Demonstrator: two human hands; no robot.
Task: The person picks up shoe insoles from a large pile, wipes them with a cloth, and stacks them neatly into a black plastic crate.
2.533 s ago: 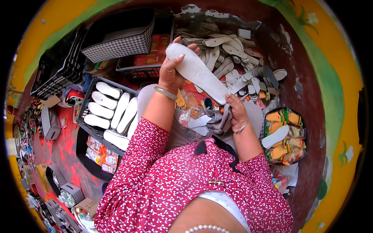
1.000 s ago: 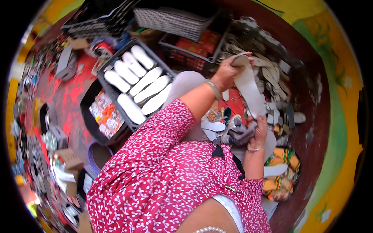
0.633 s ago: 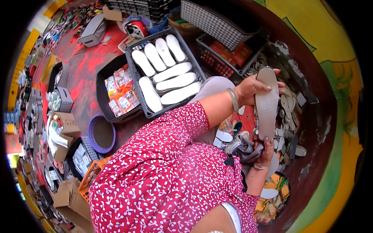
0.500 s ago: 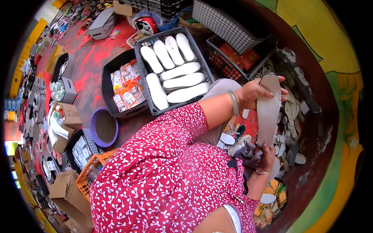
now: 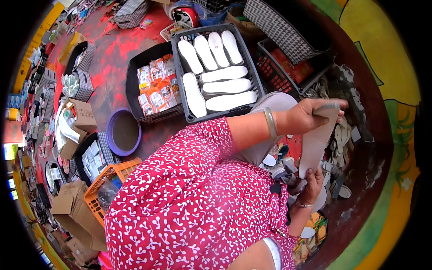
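Observation:
A long pale insole slants between my two hands. My left hand, with a bangle at the wrist, grips its far end, thumb across the face and fingers behind. My right hand pinches the near end between thumb and fingers. A bunched grey cloth lies against the right hand; whether the fingers also hold it I cannot tell. Beyond the insole, a heap of loose insoles and soles lies along the wall. My grey-trousered knee is beside the left forearm.
A grey crate holds several white insoles in front of me. Left of it are a black basket of packaged goods, a purple tub and an orange crate. A patterned bin and painted wall stand at right.
My left hand has lowered slightly and the insole's far end has tilted with it, now blurred. The right hand keeps its hold near the other end. The whole view has shifted a little.

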